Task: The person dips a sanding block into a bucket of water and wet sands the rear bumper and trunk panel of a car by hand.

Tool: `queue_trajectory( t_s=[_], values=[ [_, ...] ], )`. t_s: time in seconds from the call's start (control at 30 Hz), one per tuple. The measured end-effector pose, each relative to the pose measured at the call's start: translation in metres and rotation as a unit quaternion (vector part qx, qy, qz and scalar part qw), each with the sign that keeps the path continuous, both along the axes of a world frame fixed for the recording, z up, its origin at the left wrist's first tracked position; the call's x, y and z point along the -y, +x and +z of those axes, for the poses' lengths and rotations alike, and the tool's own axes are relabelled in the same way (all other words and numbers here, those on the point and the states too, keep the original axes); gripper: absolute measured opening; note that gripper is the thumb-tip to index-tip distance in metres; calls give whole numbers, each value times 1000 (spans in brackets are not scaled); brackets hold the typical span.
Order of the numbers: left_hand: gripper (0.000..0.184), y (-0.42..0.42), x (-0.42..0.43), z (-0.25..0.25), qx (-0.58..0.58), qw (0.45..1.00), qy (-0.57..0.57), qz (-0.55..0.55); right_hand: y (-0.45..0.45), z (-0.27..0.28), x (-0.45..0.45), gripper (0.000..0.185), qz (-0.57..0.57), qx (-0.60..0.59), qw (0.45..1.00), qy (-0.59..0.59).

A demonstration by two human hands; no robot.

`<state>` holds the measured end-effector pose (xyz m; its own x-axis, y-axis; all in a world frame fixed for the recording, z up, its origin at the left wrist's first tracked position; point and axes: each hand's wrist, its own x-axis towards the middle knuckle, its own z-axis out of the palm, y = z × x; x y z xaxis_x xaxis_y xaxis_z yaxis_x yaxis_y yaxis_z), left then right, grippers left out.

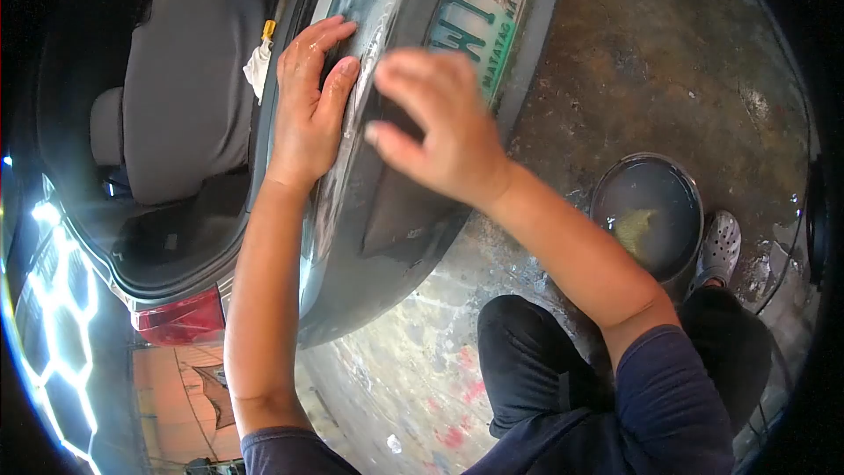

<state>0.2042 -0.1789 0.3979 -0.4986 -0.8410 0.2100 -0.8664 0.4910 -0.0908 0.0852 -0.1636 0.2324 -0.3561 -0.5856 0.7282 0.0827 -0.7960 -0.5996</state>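
My left hand (309, 105) rests on the top edge of a grey car's rear bumper (396, 202), beside the open trunk. Its fingers and thumb are apart, with wet-looking skin. Just to the right, my right hand (444, 119) is over the bumper, smeared by motion. Its fingers are curved and its thumb stands away from them; I see nothing between them. A shiny, streaked, clear layer runs along the bumper edge under and beside my hands; whether it is film or water I cannot tell. A licence plate (482, 13) sits beyond my right hand.
A round bucket (649, 157) of grey water, with a yellowish cloth (635, 227) in it, stands on the wet concrete floor by a grey clog (723, 244). Inside the car are dark seats (189, 79) and a white scrap (258, 69). A red tail light (182, 321) is at lower left.
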Motion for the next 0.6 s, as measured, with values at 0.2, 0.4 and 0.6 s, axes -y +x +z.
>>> queue_trajectory(
  t_s=[0.2, 0.4, 0.6],
  values=[
    [34, 0, 1, 0, -2, 1000, -5, -5, 36, -8, -62, 58, 55, -9, 998, 14],
    [37, 2, -2, 1, 8, 1000, 4, 6, 3, -12, 34, 48, -63, 57, 995, 43],
    [46, 2, 0, 1, 5, 999, 38, -2, -12, -5, 76, 50, -61, 111, 987, 94]
  ],
)
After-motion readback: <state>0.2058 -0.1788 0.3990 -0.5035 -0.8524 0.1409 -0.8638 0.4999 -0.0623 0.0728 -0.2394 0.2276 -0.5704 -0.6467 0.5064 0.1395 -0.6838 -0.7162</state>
